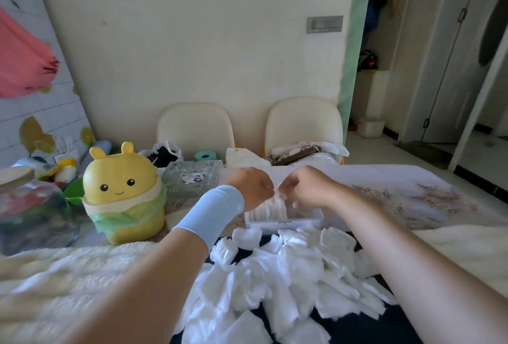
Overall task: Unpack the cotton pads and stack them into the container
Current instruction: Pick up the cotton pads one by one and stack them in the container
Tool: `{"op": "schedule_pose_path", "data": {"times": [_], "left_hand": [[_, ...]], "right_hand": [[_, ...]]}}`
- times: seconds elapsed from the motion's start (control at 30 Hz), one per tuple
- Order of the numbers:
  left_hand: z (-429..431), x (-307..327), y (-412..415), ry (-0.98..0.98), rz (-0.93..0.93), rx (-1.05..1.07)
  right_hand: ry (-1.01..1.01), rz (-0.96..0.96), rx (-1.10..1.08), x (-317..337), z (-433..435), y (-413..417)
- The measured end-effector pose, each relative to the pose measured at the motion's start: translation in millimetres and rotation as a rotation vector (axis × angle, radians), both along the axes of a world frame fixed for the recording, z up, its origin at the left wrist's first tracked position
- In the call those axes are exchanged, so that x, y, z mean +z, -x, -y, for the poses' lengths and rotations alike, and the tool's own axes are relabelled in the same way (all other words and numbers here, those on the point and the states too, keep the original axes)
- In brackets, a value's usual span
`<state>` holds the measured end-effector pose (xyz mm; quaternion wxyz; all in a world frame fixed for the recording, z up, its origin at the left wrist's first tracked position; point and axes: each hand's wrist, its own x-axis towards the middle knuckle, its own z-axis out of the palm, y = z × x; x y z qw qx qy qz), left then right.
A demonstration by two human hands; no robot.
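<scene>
A clear rectangular container [305, 221] stands on the table in front of me, with a row of white cotton pads [268, 210] set upright in its left part. My left hand [251, 185], with a pale blue wristband, and my right hand [305, 185] meet just above that row, and their fingertips pinch the top edge of a white pad [278, 189]. A large loose heap of cotton pads [286, 275] lies on a dark cloth between my forearms, close to me.
A yellow cartoon bin [123, 192] with a green liner stands at the left, next to a glass jar [30, 206]. A glass tray [192, 178], a teal roll and bags sit behind. Two cream chairs [196, 129] face the table's far side. A fluffy cream blanket [68, 275] covers the near edge.
</scene>
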<state>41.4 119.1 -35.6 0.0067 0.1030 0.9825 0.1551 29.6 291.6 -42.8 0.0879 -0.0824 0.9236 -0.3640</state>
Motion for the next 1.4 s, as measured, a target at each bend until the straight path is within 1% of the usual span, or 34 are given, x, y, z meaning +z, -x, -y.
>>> {"op": "schedule_pose_path", "data": {"times": [0.03,0.1,0.2,0.27,0.33,0.4,0.47,0.6,0.67,0.73,0.8,0.93,1.0,1.07,1.23,1.3,1.4], "left_hand": [[-2.1,1.9,-7.4,0.003,0.004,-0.013],[-6.5,3.0,-23.8,-0.005,0.038,-0.035],[-7.3,-0.3,-43.6,-0.032,0.131,-0.035],[-4.3,-4.8,-52.4,-0.004,0.171,-0.041],[-0.8,-7.6,-59.7,-0.003,0.162,-0.048],[2.0,-7.8,-67.1,-0.059,0.110,-0.033],[5.0,-10.1,-72.7,-0.153,0.072,0.007],[8.5,-17.7,-82.4,-0.495,0.067,0.101],[5.4,-17.0,-89.3,-0.579,0.046,0.091],[1.1,-15.2,-96.6,-0.650,0.045,0.070],[-3.1,-17.3,-102.8,-0.706,0.066,0.045],[-6.0,-25.6,-106.3,-0.881,0.083,0.042],[-5.6,-27.2,-106.8,-0.924,0.076,0.052],[-4.0,-28.4,-106.6,-0.931,0.069,0.048],[-1.1,-31.2,-107.3,-0.991,0.084,0.078],[-1.0,-33.2,-107.1,-1.016,0.086,0.079],[-2.3,-36.1,-106.2,-0.988,0.086,0.048]], "right_hand": [[-0.062,0.002,0.044,4.1,0.7,-10.2],[-0.259,0.006,0.125,9.5,7.5,-31.2],[-0.566,0.017,0.148,4.9,23.3,-50.9],[-0.670,-0.031,0.135,-2.0,29.3,-55.5],[-0.680,-0.057,0.095,-8.6,30.5,-56.5],[-0.605,-0.091,0.067,-10.8,28.0,-58.6],[-0.461,-0.164,0.022,-11.1,21.6,-63.2],[-0.111,-0.341,0.007,-13.3,4.1,-70.5],[0.047,-0.394,-0.014,-12.9,-1.9,-76.1],[0.230,-0.392,-0.044,-13.2,-5.9,-81.0],[0.405,-0.333,-0.065,-15.6,-8.9,-86.7],[0.602,-0.231,-0.078,-19.6,-7.5,-97.0],[0.689,-0.170,-0.081,-19.9,-7.2,-99.8],[0.731,-0.082,-0.076,-20.7,-9.6,-99.6],[0.717,0.124,0.002,-19.0,-18.0,-99.4],[0.722,0.179,0.016,-17.0,-21.1,-100.1],[0.732,0.232,0.025,-14.5,-25.1,-101.7]]}}
